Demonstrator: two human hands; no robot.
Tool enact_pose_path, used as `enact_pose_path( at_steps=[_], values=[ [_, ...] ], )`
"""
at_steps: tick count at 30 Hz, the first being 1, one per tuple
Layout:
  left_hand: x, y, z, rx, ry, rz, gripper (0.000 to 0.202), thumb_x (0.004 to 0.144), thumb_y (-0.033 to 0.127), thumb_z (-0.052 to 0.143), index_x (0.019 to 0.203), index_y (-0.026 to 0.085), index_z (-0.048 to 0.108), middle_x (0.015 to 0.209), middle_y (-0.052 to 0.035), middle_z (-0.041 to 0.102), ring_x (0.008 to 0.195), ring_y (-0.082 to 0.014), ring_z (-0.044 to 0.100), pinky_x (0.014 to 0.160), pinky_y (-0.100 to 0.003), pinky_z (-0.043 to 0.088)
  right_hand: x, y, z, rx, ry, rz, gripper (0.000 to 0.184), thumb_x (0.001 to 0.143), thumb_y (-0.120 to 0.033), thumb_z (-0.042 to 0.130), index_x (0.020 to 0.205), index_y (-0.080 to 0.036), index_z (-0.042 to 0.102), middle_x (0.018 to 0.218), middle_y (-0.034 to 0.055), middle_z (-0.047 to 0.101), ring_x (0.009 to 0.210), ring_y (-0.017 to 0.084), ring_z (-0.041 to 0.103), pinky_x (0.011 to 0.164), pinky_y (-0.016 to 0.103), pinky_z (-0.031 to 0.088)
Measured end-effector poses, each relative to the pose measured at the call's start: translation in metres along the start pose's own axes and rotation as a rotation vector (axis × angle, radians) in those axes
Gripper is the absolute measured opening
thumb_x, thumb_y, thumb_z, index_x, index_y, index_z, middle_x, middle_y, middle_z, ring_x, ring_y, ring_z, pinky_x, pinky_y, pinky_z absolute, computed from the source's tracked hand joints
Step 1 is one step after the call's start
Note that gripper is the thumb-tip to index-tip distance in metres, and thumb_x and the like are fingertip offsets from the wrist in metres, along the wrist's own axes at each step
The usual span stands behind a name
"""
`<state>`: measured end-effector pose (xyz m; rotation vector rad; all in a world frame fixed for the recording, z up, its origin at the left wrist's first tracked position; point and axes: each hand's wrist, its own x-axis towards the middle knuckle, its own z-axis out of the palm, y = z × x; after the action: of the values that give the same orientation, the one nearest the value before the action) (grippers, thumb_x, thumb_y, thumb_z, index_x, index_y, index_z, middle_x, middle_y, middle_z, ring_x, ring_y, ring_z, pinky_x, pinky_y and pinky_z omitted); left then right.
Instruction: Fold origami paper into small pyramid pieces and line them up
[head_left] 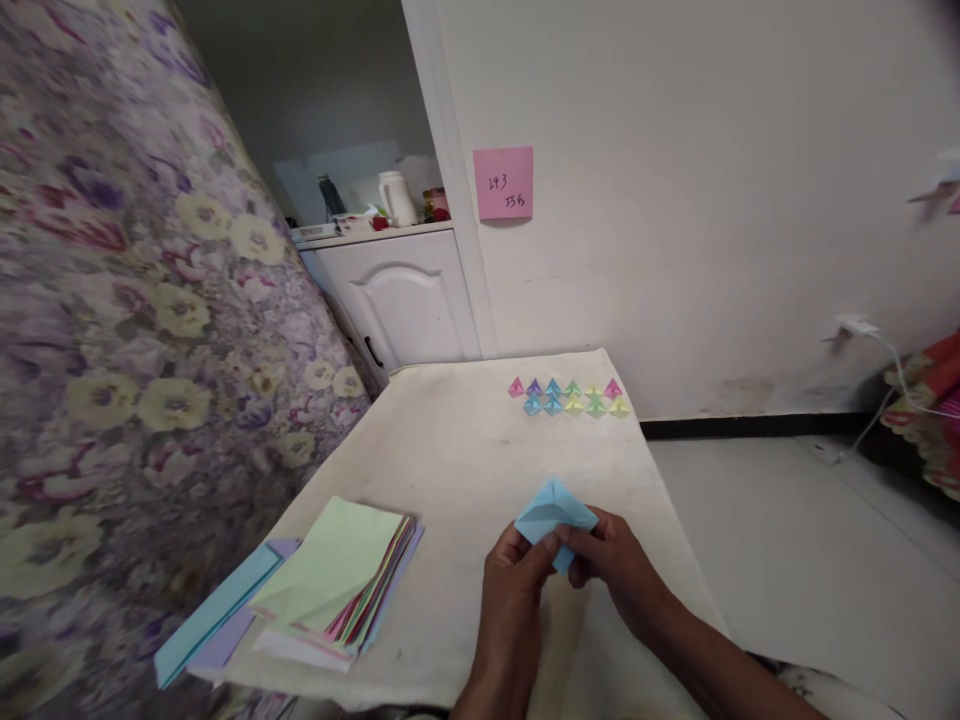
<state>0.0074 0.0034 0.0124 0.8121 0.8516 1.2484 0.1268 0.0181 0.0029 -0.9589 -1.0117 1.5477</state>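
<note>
A folded light-blue paper piece (553, 512) is pinched between my two hands just above the cream-covered table (450, 440). My left hand (514, 590) grips its lower left edge with thumb and fingers closed. My right hand (611, 562) holds its lower right side, fingers curled round it. At the table's far edge lie two short rows of small folded paper shapes (568, 397) in pink, purple, blue, green and yellow. A stack of coloured paper sheets (337, 580) with a green sheet on top lies at the near left, with blue and purple sheets (217, 620) beside it.
A floral-patterned mattress or cushion (127, 330) leans along the left. A white wall with a pink sticky note (503, 182) is behind the table. A white cabinet (397, 295) stands in the doorway. Bare floor (787, 540) lies to the right, with a charger cable (892, 370).
</note>
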Motion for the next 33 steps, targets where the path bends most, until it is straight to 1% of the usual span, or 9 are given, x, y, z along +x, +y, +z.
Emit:
enact_pose_path(
  at_steps=[8,13,15,18,20,22,25,29,33],
  values=[
    [0.003,-0.001,-0.007,0.146,0.075,0.048,0.017,0.074,0.026,0.065,0.084,0.012,0.066,0.072,-0.0027,0.061,0.065,-0.0121,0.049,0.064,-0.024,0.039,0.0,-0.007,-0.007,-0.119,0.052,-0.061,0.015,0.073,-0.026,0.061,0.065,-0.016,0.053,0.046,-0.0077,0.042,0.041,0.006,0.034,0.041,0.019,0.026],
    [0.004,-0.002,-0.006,0.107,0.08,0.006,0.019,0.072,0.028,0.067,0.083,0.012,0.067,0.071,-0.0037,0.063,0.065,-0.0133,0.051,0.064,-0.025,0.04,0.001,-0.006,-0.005,-0.221,0.043,-0.075,0.012,0.072,-0.027,0.06,0.07,-0.017,0.054,0.052,-0.0062,0.045,0.045,0.008,0.037,0.043,0.021,0.03],
    [0.005,-0.002,-0.007,0.123,0.093,0.007,0.021,0.072,0.028,0.067,0.085,0.012,0.067,0.071,-0.0036,0.064,0.065,-0.0131,0.051,0.064,-0.025,0.04,0.0,-0.009,-0.005,-0.342,0.103,-0.144,0.015,0.069,-0.025,0.063,0.081,-0.018,0.057,0.06,-0.0041,0.051,0.05,0.01,0.042,0.046,0.022,0.034],
    [0.005,-0.002,-0.009,0.16,0.097,0.002,0.023,0.071,0.029,0.067,0.087,0.013,0.068,0.07,-0.0033,0.064,0.064,-0.0133,0.052,0.062,-0.024,0.039,-0.002,-0.018,-0.007,-0.496,0.185,-0.347,0.034,0.065,-0.018,0.066,0.097,-0.021,0.058,0.09,0.0018,0.056,0.074,0.015,0.052,0.062,0.026,0.042],
    [0.005,-0.002,-0.01,0.175,0.09,-0.002,0.024,0.071,0.03,0.068,0.087,0.013,0.068,0.07,-0.0032,0.065,0.063,-0.0135,0.052,0.061,-0.024,0.039,-0.003,-0.023,-0.009,-0.511,0.154,-0.432,0.039,0.065,-0.017,0.066,0.103,-0.024,0.058,0.106,0.0038,0.052,0.089,0.018,0.052,0.073,0.029,0.043],
    [0.005,-0.001,-0.009,0.181,0.074,-0.004,0.025,0.07,0.031,0.068,0.087,0.013,0.069,0.07,-0.0033,0.065,0.063,-0.0144,0.054,0.061,-0.025,0.039,-0.002,-0.025,-0.012,-0.478,0.091,-0.432,0.038,0.066,-0.018,0.066,0.103,-0.025,0.058,0.112,0.0046,0.05,0.096,0.02,0.051,0.077,0.03,0.043],
    [0.005,-0.001,-0.008,0.194,0.048,-0.013,0.025,0.07,0.031,0.068,0.086,0.013,0.069,0.07,-0.0039,0.065,0.066,-0.0164,0.055,0.064,-0.026,0.04,0.001,-0.022,-0.014,-0.4,0.018,-0.373,0.029,0.067,-0.02,0.067,0.094,-0.022,0.061,0.112,0.0062,0.05,0.099,0.021,0.052,0.077,0.031,0.044],
    [0.005,-0.002,-0.009,0.177,0.061,-0.039,0.023,0.069,0.03,0.069,0.083,0.012,0.068,0.067,-0.0032,0.063,0.065,-0.0152,0.054,0.061,-0.025,0.039,0.005,-0.015,-0.016,-0.323,-0.004,-0.325,0.012,0.068,-0.022,0.067,0.076,-0.019,0.059,0.11,0.0073,0.052,0.101,0.023,0.052,0.077,0.033,0.045],
    [0.004,0.0,-0.007,0.099,0.059,-0.061,0.02,0.069,0.028,0.069,0.081,0.012,0.067,0.067,-0.0023,0.062,0.058,-0.0105,0.048,0.055,-0.022,0.035,0.005,-0.014,-0.016,-0.31,-0.026,-0.33,0.009,0.07,-0.02,0.065,0.071,-0.018,0.057,0.101,0.0055,0.055,0.097,0.021,0.053,0.078,0.031,0.044]
  ],
)
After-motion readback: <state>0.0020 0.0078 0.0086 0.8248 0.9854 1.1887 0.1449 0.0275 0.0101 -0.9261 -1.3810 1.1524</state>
